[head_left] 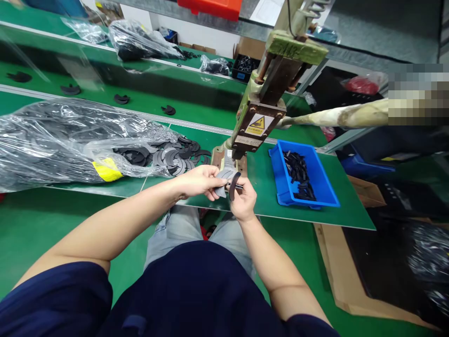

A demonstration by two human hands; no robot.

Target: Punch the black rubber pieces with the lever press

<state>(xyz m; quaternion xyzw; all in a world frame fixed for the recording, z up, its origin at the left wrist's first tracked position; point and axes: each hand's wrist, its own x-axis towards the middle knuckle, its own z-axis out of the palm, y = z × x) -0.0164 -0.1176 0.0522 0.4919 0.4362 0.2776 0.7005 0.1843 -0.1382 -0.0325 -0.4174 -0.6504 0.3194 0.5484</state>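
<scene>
My left hand [200, 181] is closed on a few flat grey crescent-shaped pieces [221, 187], fanned between thumb and fingers. Close beside it, my right hand [244, 201] grips a dark crescent-shaped piece [234, 186], held on edge, along with a small black part [239, 186]. Whether the pieces of the two hands touch, I cannot tell. Both hands are in front of the base of a green hand press [257, 122] with a yellow warning label. A pile of loose crescent pieces [180, 157] spills from a clear plastic bag [63, 140] to the left.
Right of the press stands a blue bin [317, 180] with small black parts [298, 171]. The press lever [336, 118] reaches out to the right. Behind, a green conveyor belt [94, 96] carries spaced dark pieces [122, 98]. Cardboard [336, 271] leans at the lower right.
</scene>
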